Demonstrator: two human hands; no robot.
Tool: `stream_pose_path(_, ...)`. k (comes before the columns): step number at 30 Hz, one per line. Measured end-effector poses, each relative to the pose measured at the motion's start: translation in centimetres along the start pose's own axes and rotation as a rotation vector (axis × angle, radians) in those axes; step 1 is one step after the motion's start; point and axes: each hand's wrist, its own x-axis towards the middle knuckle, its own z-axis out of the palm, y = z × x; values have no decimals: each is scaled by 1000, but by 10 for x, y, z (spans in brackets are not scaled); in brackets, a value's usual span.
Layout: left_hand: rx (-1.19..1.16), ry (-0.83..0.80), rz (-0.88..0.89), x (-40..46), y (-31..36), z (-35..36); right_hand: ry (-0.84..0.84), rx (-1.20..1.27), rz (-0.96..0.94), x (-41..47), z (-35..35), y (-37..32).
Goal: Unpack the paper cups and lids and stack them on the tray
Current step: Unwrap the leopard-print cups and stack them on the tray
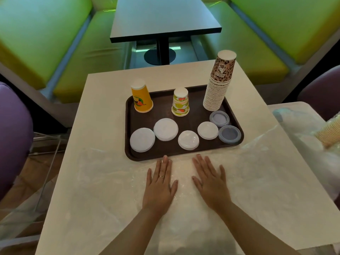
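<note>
The person's left hand (pixel 159 184) and right hand (pixel 211 181) lie flat on a sheet of clear plastic wrap (pixel 110 190) spread over the near part of the pale table (pixel 103 92). The fingers of both are straight and slightly spread, holding nothing, and the left fingertips come just up to the near rim of the brown tray (pixel 128 153).

On the tray, the tall stack of leopard-print cups (pixel 219 83) stands in the far right corner, mouths down. Its long axis runs upward but leans to the right toward the top. The orange cups (pixel 141 97) stand at the far left, also mouths down and tilted a little to the left, and the fruit-print cups (pixel 180 102) stand upright between them. Along the near half lie four white lids (pixel 165 129) and, at the right, two grey lids (pixel 229 134), all lying flat.

The main risk appears to be the tall stack: it is narrow and already leaning, so a knock to the tray or a tug on the wrap touching its near edge could likely tip it off the right side. More cups (pixel 329 132) lie on their side in plastic at the far right on a neighbouring surface, long axis running left to right. Adding them to the tall stack would probably worsen the lean. Lids piled unevenly could slide.
</note>
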Motion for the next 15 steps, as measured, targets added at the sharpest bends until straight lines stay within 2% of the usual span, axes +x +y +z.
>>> stream_pose_path(7, 41, -10, 23, -5, -8, -1, 12, 18, 243, -2, -18, 72)
stream_pose_path(15, 77, -9, -59, -11, -23, -9, -13, 30, 382, -3, -26, 89)
